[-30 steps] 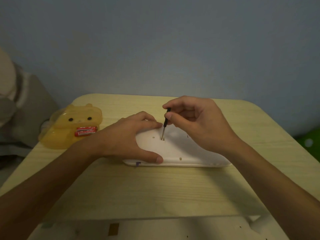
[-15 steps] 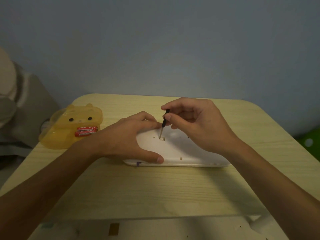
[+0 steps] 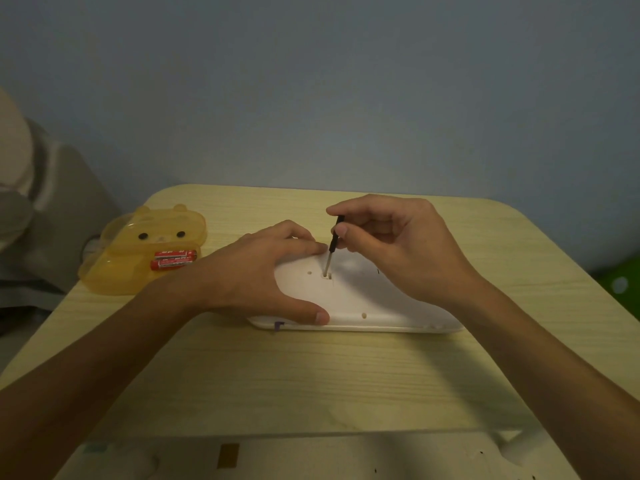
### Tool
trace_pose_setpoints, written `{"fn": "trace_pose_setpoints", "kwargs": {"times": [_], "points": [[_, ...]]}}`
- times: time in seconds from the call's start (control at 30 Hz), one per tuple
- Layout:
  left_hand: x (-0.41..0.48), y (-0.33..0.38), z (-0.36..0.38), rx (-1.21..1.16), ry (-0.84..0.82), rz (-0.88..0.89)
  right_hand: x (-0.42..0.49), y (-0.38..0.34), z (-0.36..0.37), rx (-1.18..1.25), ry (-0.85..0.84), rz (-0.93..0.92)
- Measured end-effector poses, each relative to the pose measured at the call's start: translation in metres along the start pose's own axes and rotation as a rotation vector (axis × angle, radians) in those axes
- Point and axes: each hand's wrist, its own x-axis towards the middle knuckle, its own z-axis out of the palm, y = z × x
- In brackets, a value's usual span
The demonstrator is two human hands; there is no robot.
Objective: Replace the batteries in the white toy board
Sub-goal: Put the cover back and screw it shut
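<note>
The white toy board (image 3: 360, 299) lies back side up in the middle of the wooden table (image 3: 311, 368). My left hand (image 3: 256, 271) rests flat on the board's left end, thumb along its near edge. My right hand (image 3: 391, 247) pinches a small black-handled screwdriver (image 3: 333, 245), held nearly upright with its tip in a small recess on the board's back. Two red batteries (image 3: 173, 259) lie in a yellow bear-shaped box (image 3: 138, 251) at the table's left.
The yellow box sits near the table's left edge. A grey and white cushioned object (image 3: 41, 216) stands left of the table. A blue-grey wall is behind. A white surface (image 3: 311, 459) shows below the near table edge.
The right hand has shifted slightly while holding the screwdriver, whose handle now stands a bit more upright. The left hand and the board have stayed in place.
</note>
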Motion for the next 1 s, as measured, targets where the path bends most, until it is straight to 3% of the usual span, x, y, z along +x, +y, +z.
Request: {"fn": "trace_pose_setpoints", "kwargs": {"times": [0.17, 0.37, 0.6, 0.87, 1.0], "points": [[0.0, -0.001, 0.0, -0.014, 0.002, 0.004, 0.003, -0.005, 0.005, -0.016, 0.024, -0.065], [0.0, -0.001, 0.001, -0.016, 0.001, -0.001, 0.006, 0.004, 0.01, 0.177, -0.009, 0.027], [0.001, -0.004, 0.001, -0.015, 0.012, 0.026, 0.01, -0.001, 0.024, 0.2, 0.038, 0.046], [0.0, -0.003, 0.001, -0.041, 0.01, 0.028, 0.01, -0.003, 0.009, -0.178, -0.001, -0.227], [0.0, -0.003, 0.001, -0.041, 0.011, 0.028, 0.004, 0.009, 0.007, -0.306, -0.076, -0.21]]}}
